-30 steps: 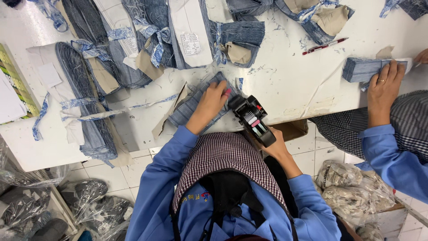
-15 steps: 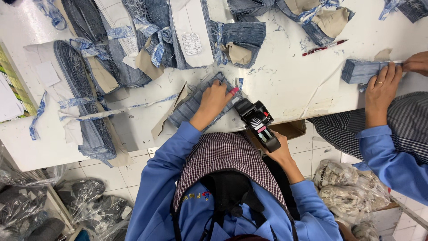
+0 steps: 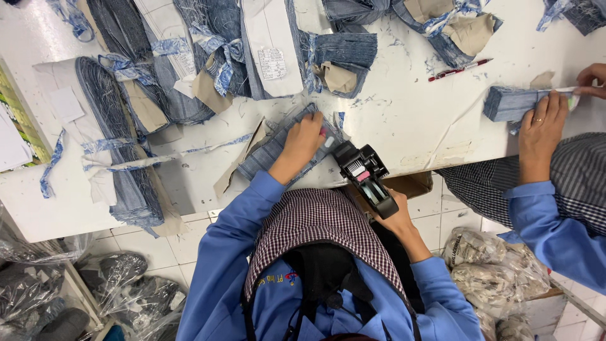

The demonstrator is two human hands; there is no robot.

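My left hand [image 3: 302, 144] presses down on a narrow stack of blue denim strips [image 3: 268, 155] lying on brown card on the white table [image 3: 404, 120]. Its fingertips curl over the stack's right end, where small pink and white tags show. My right hand [image 3: 396, 220] grips the handle of a black label gun [image 3: 365, 175] with a pink part. The gun's head sits at the table's front edge, just right of the stack and apart from it.
Tied bundles of denim pieces [image 3: 208, 57] crowd the far and left table. A red pen [image 3: 459, 69] lies at the right. A co-worker's hand [image 3: 541, 129] holds another denim stack [image 3: 512, 104]. Plastic bags [image 3: 486, 259] lie on the tiled floor.
The label gun has drawn slightly back and to the right, away from the denim stack. My left hand stays on the stack. The co-worker's hands have shifted on their stack.
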